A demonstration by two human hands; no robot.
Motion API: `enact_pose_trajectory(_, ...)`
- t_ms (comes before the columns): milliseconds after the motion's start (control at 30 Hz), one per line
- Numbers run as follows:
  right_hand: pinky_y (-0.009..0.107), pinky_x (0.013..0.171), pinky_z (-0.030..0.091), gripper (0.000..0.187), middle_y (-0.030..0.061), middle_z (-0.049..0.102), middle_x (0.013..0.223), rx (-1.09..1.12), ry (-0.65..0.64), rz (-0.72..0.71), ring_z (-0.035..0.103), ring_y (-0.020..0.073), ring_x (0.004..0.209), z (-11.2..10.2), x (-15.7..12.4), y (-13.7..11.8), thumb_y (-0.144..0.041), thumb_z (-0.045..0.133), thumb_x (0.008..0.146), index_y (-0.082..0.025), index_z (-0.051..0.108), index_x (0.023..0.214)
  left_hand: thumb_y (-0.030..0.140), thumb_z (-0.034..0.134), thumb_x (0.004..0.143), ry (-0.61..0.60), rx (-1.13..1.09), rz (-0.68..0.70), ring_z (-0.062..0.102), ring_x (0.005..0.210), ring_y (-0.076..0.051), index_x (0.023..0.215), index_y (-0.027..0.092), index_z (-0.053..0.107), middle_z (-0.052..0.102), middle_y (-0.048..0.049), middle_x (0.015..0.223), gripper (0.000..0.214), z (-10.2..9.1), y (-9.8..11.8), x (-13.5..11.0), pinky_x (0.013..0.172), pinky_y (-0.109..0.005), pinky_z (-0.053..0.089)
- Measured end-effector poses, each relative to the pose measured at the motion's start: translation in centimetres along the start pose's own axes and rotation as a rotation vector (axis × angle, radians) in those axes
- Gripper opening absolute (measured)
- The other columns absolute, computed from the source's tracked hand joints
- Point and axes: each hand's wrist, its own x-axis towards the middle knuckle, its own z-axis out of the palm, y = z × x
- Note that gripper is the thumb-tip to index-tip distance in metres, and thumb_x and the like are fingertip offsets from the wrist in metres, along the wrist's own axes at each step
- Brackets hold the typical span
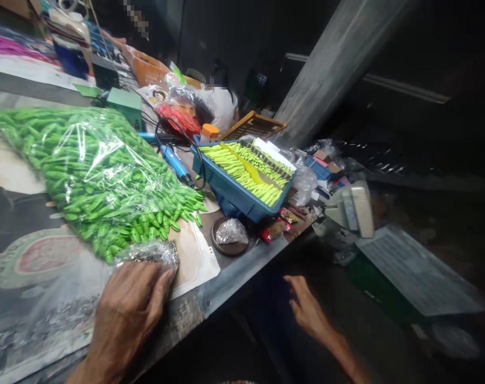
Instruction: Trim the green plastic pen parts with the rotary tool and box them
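My left hand (pixel 132 304) is at the table's near edge, its fingers curled over a small clear plastic bag (pixel 168 255) with small dark pieces inside; the fingertips are partly hidden. Just beyond it lies a large clear bag of bright green, elongated plastic pieces (pixel 102 170), some spilling from its open mouth. Past the table edge, my right hand (pixel 308 306) hangs in the air, empty, with fingers apart and slightly bent. Nearer the middle, a crumpled clear plastic wrap (pixel 231 231) rests on a round brown dish (pixel 222 250).
A blue bin (pixel 242 194) holds rows of yellow-green pieces. Beside it lies a blue electric screwdriver (pixel 177 166) with a black cable. Red wrappers (pixel 275 230) lie near the edge. A green box (pixel 125 106), a grey pillar (pixel 330 69) and a person (pixel 224 106) are farther back.
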Motion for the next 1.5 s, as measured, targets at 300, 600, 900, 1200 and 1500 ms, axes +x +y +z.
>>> enact_pose_trajectory(300,0.026,0.057,0.037,0.017,0.0037,0.057,0.079,-0.264,-0.065,-0.164,0.052,0.0149,0.062,4.6,-0.4,0.2,-0.013,0.044,0.070,-0.020,0.055,0.081,0.035,0.041,0.086,0.049,0.003,-0.165,0.056,0.076,-0.020,0.093,0.017,0.054,0.060,-0.0064,0.084,0.023,0.7,-0.5,-0.6,0.071,-0.033,0.043)
enact_pose_trajectory(600,0.020,0.050,0.035,0.001,-0.0053,0.040,0.056,-0.133,-0.218,-0.253,0.044,0.0105,0.051,7.2,-0.3,-5.7,-0.019,0.045,0.078,-0.019,0.045,0.079,0.004,0.045,0.076,-0.208,0.574,-0.047,0.054,0.075,-0.023,0.115,0.010,0.052,0.059,-0.0082,0.080,0.041,2.8,3.6,-1.3,0.066,-0.034,0.045)
enact_pose_trajectory(900,0.025,0.076,0.045,0.022,0.0046,0.059,0.086,0.242,-0.287,-0.869,0.055,0.0140,0.083,8.1,3.9,-19.3,-0.009,0.037,0.085,-0.018,0.056,0.092,0.001,0.043,0.073,-0.077,0.642,0.003,0.055,0.093,-0.027,0.108,0.006,0.059,0.062,-0.0131,0.101,0.039,3.8,4.7,-3.3,0.085,-0.043,0.045)
enact_pose_trajectory(1200,0.037,0.090,0.040,0.036,0.0087,0.059,0.104,-0.031,-0.336,-0.983,0.049,0.0200,0.099,12.0,6.3,-22.5,-0.004,0.037,0.082,-0.017,0.054,0.111,-0.005,0.035,0.071,0.043,0.224,0.055,0.049,0.104,-0.024,0.107,0.007,0.055,0.058,-0.0148,0.105,0.042,2.3,3.2,-4.9,0.090,-0.040,0.045)
enact_pose_trajectory(1500,0.039,0.092,0.039,0.055,0.0090,0.052,0.109,0.001,-0.299,-0.939,0.044,0.0209,0.101,13.0,5.8,-21.1,0.005,0.034,0.070,-0.016,0.045,0.120,0.022,0.041,0.085,0.182,0.276,-0.366,0.044,0.110,-0.031,0.131,0.011,0.031,0.047,-0.0190,0.120,0.049,2.1,1.0,-5.1,0.087,-0.052,0.043)
